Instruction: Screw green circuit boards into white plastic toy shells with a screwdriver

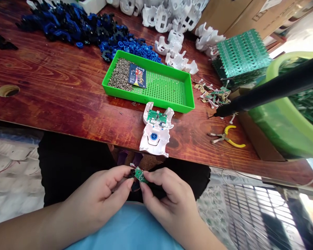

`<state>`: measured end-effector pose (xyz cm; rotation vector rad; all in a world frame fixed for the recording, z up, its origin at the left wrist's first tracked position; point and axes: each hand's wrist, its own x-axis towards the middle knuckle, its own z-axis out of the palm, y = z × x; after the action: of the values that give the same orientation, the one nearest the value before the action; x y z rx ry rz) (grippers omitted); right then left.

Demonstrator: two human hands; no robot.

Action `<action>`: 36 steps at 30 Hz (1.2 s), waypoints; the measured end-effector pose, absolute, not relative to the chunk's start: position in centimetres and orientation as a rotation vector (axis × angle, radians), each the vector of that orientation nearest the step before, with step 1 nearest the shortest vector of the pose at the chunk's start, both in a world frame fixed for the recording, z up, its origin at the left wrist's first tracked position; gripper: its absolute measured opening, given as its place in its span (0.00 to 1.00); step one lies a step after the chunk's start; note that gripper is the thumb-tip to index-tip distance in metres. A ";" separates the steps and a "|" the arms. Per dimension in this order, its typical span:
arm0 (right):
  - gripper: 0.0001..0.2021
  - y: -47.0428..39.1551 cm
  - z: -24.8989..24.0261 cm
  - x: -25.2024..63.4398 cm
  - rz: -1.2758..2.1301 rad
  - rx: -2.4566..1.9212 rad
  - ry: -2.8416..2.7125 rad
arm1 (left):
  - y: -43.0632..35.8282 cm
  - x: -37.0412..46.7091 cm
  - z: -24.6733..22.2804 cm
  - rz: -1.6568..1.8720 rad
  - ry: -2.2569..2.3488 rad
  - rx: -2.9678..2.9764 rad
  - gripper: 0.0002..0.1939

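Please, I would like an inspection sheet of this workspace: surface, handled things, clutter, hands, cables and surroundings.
Surface: glossy red-brown wooden table with round hole at left.
Handled things: small green circuit board with a small black part at its left end.
Clutter: rectangular green plastic tray of small silvery metal screws and a dark printed card; curved white plastic shells; heaped blue and black plastic parts; yellow-handled metal pliers.
Hands: left hand seems to pinch the black part; right hand pinches the board.
Cables: thin pale cable beyond the table's front edge, at right.
Surroundings: brown cardboard box at back right; light-green plastic tub at right, long black rod-shaped tool before it.
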<state>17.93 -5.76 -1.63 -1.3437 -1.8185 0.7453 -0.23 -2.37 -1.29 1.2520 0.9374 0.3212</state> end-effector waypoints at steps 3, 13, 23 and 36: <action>0.04 -5.7 -1.5 18.0 0.844 -1.356 -1.746 | -2.2 -0.2 -1.0 0.330 0.910 1.307 0.14; 0.09 -5.9 -1.8 17.9 0.763 -1.285 -1.784 | -2.3 0.2 -1.7 0.449 0.913 1.010 0.11; 0.23 -5.9 -1.4 17.4 0.567 -1.246 -1.904 | -2.3 -0.1 -1.0 0.611 0.918 0.848 0.09; 0.24 -5.2 -0.7 16.5 0.104 -1.213 -2.014 | -3.0 -0.6 -1.4 0.786 0.954 1.131 0.12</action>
<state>16.48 -5.19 -0.74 -1.2133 -2.0137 0.1040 -0.58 -3.01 -1.37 1.1310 0.9545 0.7857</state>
